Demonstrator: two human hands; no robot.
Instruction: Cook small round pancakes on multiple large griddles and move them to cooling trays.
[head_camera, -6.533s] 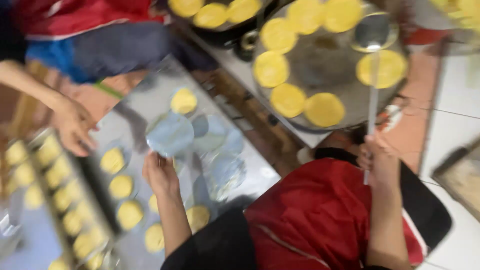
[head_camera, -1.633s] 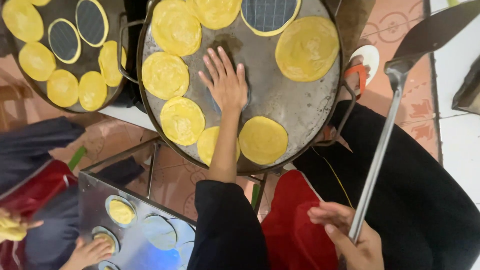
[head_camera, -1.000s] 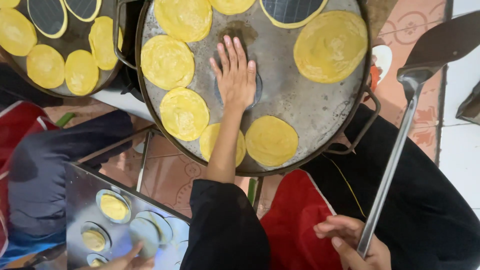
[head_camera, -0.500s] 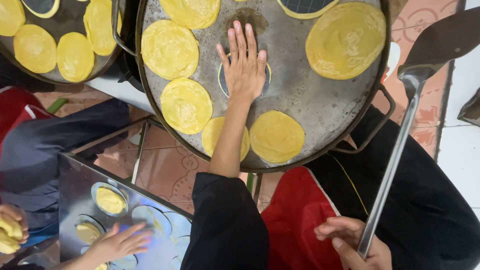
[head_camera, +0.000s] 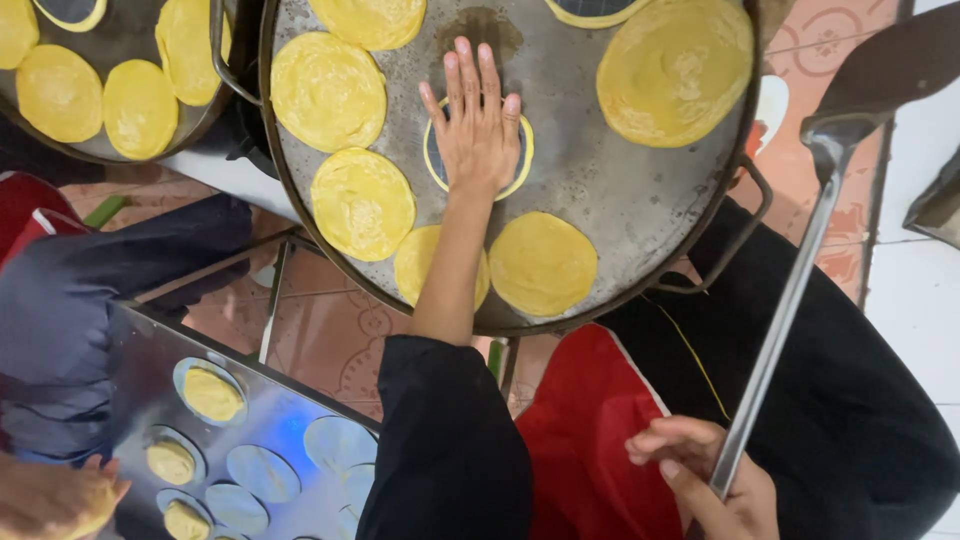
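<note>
Flat round yellow dough disc (head_camera: 520, 160) sits mid round grey metal griddle (head_camera: 600, 200), left hand (head_camera: 478, 130) fingers (head_camera: 463, 75) spread flat on it. Six more discs ring it; bare metal right of hand. Right hand (head_camera: 705, 475) fingers wrapped on long steel spatula (head_camera: 790, 290), beyond griddle rim.
</note>
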